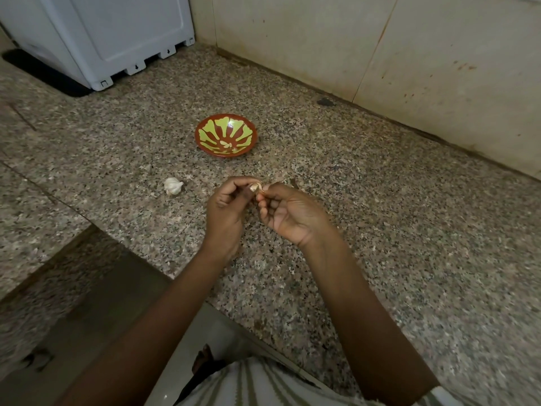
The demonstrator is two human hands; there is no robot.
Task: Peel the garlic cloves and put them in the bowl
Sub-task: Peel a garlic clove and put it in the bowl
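Striped garment [263, 385] at near edge, both forearms reaching fwd over granite counter [395, 230]. Left hand [228, 205] & right hand [289, 213] are together at centre, fingers curled. Both pinch one garlic clove [260, 190] btwn fingertips; clove mostly hidden, can't tell how much skin is on. Garlic bulb [173, 186], skin on, lies on counter just left of hands. Farther back, red bowl [205, 143] w/ green pattern sits on counter, well apart from hands; a few peeled cloves [227, 144] in its bottom. Far left: white appliance [102, 39]. Far right: stained tiled wall [380, 39].
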